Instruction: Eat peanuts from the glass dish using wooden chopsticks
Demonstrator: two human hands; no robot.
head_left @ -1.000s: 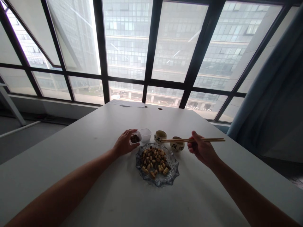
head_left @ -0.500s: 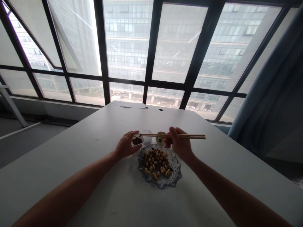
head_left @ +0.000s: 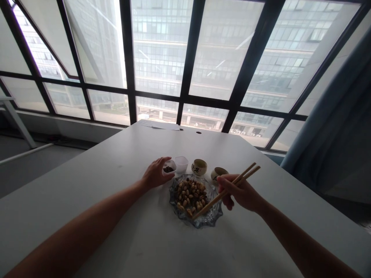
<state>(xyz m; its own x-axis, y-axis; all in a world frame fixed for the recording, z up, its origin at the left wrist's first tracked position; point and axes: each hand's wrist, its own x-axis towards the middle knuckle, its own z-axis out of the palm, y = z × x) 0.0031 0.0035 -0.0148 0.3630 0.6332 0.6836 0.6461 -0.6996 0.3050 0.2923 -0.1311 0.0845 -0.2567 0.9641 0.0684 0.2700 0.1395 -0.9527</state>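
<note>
A small clear cup [head_left: 173, 170] with dark bits inside is gripped at its left side by my left hand [head_left: 156, 172]. My right hand [head_left: 239, 191] is closed on a pair of wooden chopsticks [head_left: 213, 201], whose tips reach down into a scalloped glass bowl [head_left: 213, 221]. Nuts in shells [head_left: 189, 195] lie in the bowl, mostly at its left and middle; the tips are near its lower nuts. Whether the chopsticks pinch anything is too small to tell.
Behind the bowl stand an empty clear cup [head_left: 181, 164], a cream cup with dark writing [head_left: 199, 167] and a similar cup [head_left: 218, 173] beside my right hand. Papers [head_left: 159, 125] lie at the far edge of the white table [head_left: 116, 170].
My right hand has moved right and toward me. The chopstick tips have gone from the small clear cup down into the glass bowl. My left hand has stayed at its cup.
</note>
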